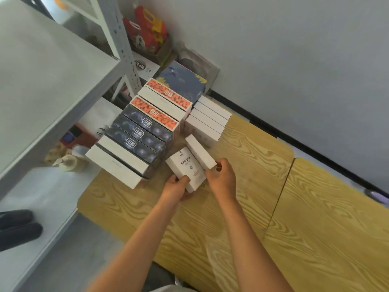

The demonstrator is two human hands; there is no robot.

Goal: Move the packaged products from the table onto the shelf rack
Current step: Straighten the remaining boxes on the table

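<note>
Currently left hand (175, 185) grips white printed carton (186, 170), right hand (221, 175) pinches plain white carton (200, 151), both above wood-grain counter (315, 228), beside rows of boxes (145, 127).

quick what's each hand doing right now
Left hand: grips the small white printed carton.
Right hand: grips the plain white carton beside it.

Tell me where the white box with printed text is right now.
In the head view the white printed box is near centre, over the wooden table, held by the left hand and right hand.
</note>
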